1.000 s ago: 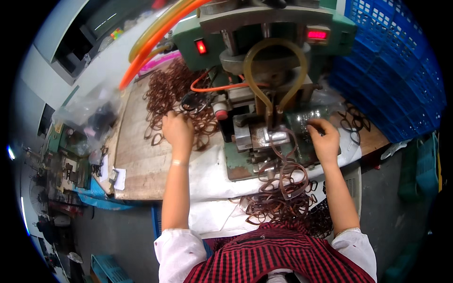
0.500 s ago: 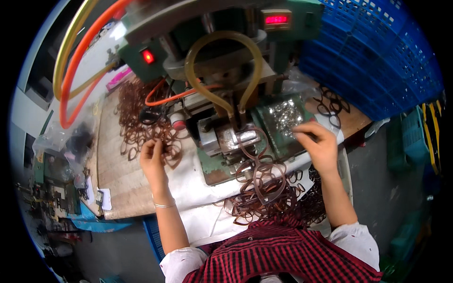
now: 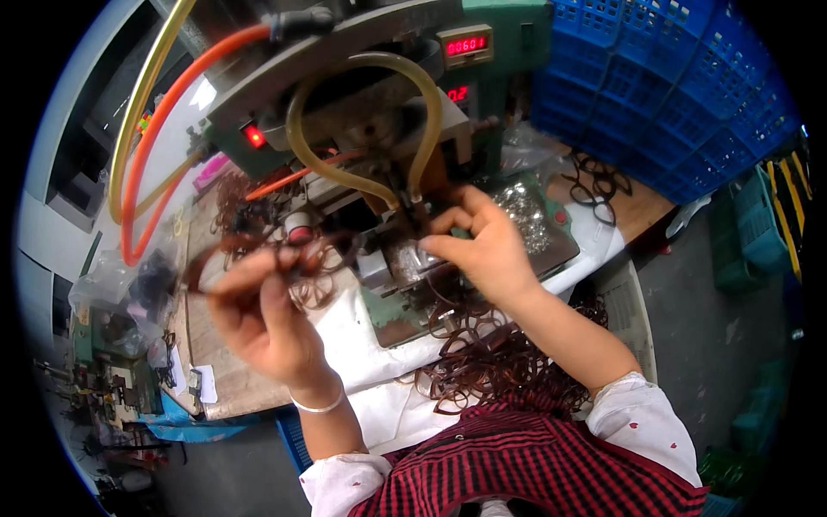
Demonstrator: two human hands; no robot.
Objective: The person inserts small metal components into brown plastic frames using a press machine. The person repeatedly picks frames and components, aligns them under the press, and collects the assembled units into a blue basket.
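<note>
My left hand (image 3: 267, 332), wearing a bracelet at the wrist, is raised over the left side of the bench. Its fingers close on a brown eyeglass frame (image 3: 201, 263), smeared by motion. My right hand (image 3: 482, 250) reaches into the green press machine (image 3: 495, 95). Its thumb and fingers bend together at the metal fixture (image 3: 405, 258) under the press head. What they pinch, if anything, is hidden. Below the fixture, a tangled heap of brown eyeglass frames (image 3: 482, 366) lies at the bench's front edge, close to my apron.
Small shiny metal parts (image 3: 527, 220) fill a tray right of the fixture. More frames (image 3: 312, 291) lie behind my left hand, and dark ones (image 3: 596, 185) at the right. A blue crate (image 3: 663, 95) stands back right. Orange (image 3: 194, 69) and yellowish (image 3: 297, 129) hoses loop around the press.
My left hand has lifted from the left pile, bringing an eyeglass frame nearer me. My right hand has moved left from the metal-parts tray to the fixture, where an eyeglass frame hung before.
</note>
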